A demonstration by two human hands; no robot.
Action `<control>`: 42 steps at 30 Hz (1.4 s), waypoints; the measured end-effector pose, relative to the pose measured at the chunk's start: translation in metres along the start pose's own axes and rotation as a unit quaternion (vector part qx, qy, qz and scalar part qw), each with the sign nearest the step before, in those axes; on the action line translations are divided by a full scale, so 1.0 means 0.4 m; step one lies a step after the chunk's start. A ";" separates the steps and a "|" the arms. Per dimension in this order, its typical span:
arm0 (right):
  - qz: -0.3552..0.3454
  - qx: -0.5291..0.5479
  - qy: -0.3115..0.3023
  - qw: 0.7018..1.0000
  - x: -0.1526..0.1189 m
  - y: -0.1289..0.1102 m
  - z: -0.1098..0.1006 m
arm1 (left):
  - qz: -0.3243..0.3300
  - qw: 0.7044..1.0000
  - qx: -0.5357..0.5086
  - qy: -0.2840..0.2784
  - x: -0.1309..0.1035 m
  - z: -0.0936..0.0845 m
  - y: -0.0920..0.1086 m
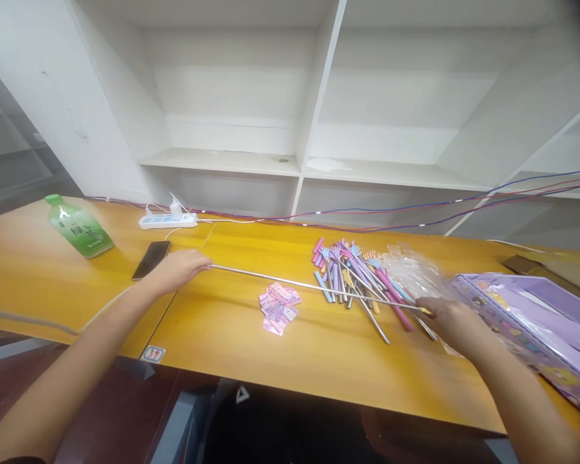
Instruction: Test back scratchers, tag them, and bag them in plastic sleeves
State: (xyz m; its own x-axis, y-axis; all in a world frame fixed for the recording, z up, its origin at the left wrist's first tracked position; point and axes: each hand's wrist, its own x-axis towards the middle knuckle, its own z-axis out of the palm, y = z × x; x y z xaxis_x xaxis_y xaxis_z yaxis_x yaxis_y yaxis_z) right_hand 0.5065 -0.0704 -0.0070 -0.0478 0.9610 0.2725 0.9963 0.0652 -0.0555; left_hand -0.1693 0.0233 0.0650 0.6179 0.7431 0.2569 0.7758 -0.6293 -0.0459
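Observation:
A thin silver telescopic back scratcher [270, 278] is drawn out long between my two hands, held above the table. My left hand [186, 265] has its fingers closed round the left end. At the right end, where a bit of yellow shows, my right hand [442, 314] is closed; its fingers hide most of that end. Beneath the rod lies a heap of back scratchers [341, 274] with small hand-shaped heads and pink, purple, blue and yellow grips. A loose pile of pink and purple printed cards [278, 308] rests nearer the front edge.
Clear plastic bags [410, 270] lie beside the heap, and a purple printed box [507, 322] stands at the right. Leftward are a phone [151, 260], a green drink bottle [80, 227] and a power strip [168, 221]. Cables [357, 211] run along the back, before white shelving [222, 160].

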 end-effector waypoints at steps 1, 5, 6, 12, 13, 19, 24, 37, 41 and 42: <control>-0.023 0.037 -0.029 0.999 -0.019 0.029 0.001 | 0.003 1.000 -0.008 -0.006 -0.011 0.008 0.003; -0.040 0.092 -0.008 0.995 -0.074 0.063 -0.005 | 0.023 1.000 0.011 -0.010 -0.039 0.040 0.046; -0.030 0.089 0.012 0.996 -0.084 0.063 -0.006 | 0.029 0.999 0.015 -0.003 -0.045 0.042 0.058; 0.034 0.114 0.057 0.991 -0.122 0.091 0.007 | 0.070 0.995 0.066 0.036 -0.093 0.007 0.119; 0.032 0.120 0.047 0.991 -0.121 0.095 0.012 | 0.063 0.994 0.075 0.040 -0.098 0.004 0.126; 0.028 0.121 0.054 0.991 -0.095 0.057 0.017 | -0.109 0.987 0.117 0.024 -0.071 0.033 0.134; -0.019 0.116 0.142 0.983 -0.024 -0.061 0.007 | -0.144 0.983 0.103 -0.047 0.010 0.028 0.190; -0.095 0.053 -0.058 0.992 0.090 -0.708 0.106 | -0.069 0.989 0.000 -0.134 0.225 0.170 0.511; -0.091 0.069 -0.033 0.993 0.085 -0.683 0.109 | -0.045 0.994 -0.011 -0.100 0.201 0.194 0.482; -0.088 0.072 -0.023 0.993 0.084 -0.681 0.108 | -0.046 0.995 -0.015 -0.090 0.200 0.195 0.479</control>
State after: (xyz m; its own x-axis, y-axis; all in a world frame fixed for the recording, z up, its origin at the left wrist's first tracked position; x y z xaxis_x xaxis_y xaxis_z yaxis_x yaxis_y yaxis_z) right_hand 0.2303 -0.0441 -0.0241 -0.2269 0.9421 0.2471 0.9517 0.2684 -0.1492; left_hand 0.0388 -0.0201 0.0016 0.5591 0.8251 0.0818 0.8279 -0.5609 -0.0009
